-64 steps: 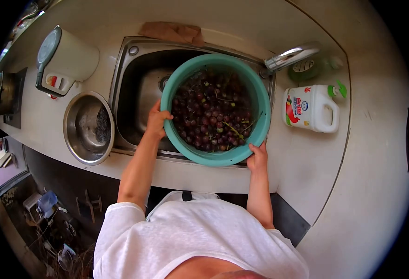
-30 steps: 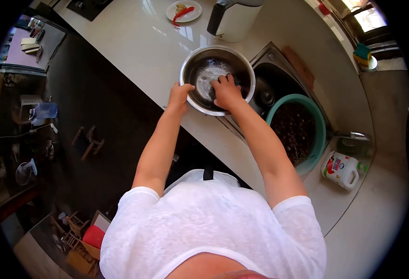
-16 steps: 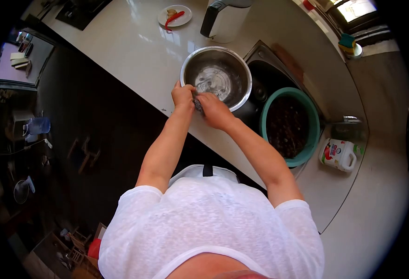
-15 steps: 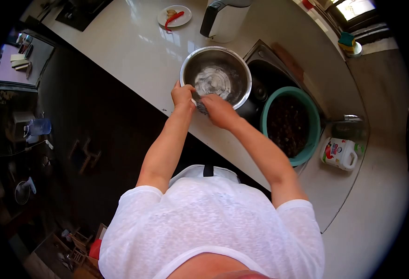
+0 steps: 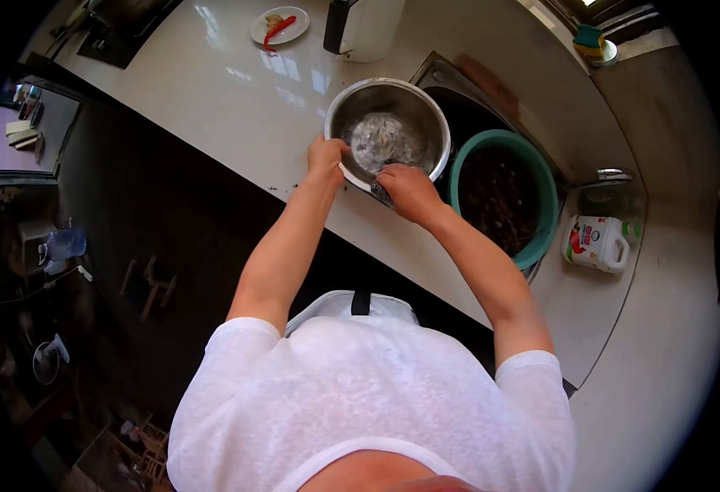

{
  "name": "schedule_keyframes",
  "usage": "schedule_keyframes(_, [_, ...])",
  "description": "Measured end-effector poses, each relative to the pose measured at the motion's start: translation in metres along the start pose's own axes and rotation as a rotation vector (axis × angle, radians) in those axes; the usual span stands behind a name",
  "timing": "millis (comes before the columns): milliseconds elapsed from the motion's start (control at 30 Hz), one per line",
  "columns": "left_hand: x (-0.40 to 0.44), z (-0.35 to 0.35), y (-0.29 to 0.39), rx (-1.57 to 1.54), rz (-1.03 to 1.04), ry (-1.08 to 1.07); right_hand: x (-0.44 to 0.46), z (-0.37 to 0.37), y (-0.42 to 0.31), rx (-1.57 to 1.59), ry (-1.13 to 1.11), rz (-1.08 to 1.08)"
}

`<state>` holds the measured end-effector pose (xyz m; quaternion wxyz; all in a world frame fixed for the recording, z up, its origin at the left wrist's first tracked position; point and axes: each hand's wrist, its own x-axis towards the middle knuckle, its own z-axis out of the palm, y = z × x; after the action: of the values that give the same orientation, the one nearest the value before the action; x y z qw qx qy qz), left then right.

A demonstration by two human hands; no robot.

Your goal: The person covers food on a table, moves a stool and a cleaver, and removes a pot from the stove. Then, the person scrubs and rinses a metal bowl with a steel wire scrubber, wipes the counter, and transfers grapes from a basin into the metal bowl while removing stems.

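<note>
A round stainless-steel bowl (image 5: pixel 352 102) with a shiny rim is held at the counter's edge, its mouth facing up toward me. My left hand (image 5: pixel 325 156) grips the rim on the near left, thumb over the edge. At the near side of the bowl, my right hand (image 5: pixel 411 193) is closed around a silvery-grey wad (image 5: pixel 383 193), pressed against the outside just below the rim. The wad is mostly hidden by my fingers, so its exact kind does not show. Wet-looking reflections cover the bowl's bottom.
Right of the bowl, a teal basin (image 5: pixel 550 197) of dark contents stands over the sink (image 5: pixel 446 78). A white plate (image 5: pixel 301 31) holds a red chili (image 5: pixel 279 29). A white pitcher-like appliance (image 5: pixel 376 33), a white jug (image 5: pixel 596 243) and a sponge (image 5: pixel 589 39) are further off.
My right hand and the wad have slid rightward along the bowl's near side. The bowl sits slightly further right in view, while the surroundings have shifted with my head.
</note>
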<state>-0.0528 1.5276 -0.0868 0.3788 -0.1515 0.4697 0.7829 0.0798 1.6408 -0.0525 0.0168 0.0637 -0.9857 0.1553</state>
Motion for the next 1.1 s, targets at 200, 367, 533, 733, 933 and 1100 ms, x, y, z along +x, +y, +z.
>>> schedule_keyframes(200, [-0.017, 0.019, -0.031, -0.062, 0.175, 0.207, 0.013, 0.031, -0.025, 0.171, 0.229, 0.235])
schedule_keyframes(367, [0.023, 0.005, -0.013, -0.012, 0.042, 0.122, 0.009, 0.011, -0.001, 0.064, -0.038, 0.055])
schedule_keyframes(533, [0.003, 0.004, -0.017, -0.049, 0.155, 0.28, 0.03, 0.025, -0.022, 0.149, 0.169, 0.15])
schedule_keyframes(733, [0.008, 0.011, -0.014, 0.212, 0.189, 0.286, 0.04, 0.031, -0.017, 0.13, 0.065, 0.177])
schedule_keyframes(933, [0.026, -0.011, 0.014, 0.014, 0.162, 0.226, 0.033, 0.011, -0.002, 0.168, 0.081, -0.046])
schedule_keyframes(1100, [0.008, 0.002, 0.0, 0.184, 0.246, 0.315, 0.06, 0.028, -0.03, 0.156, 0.051, 0.231])
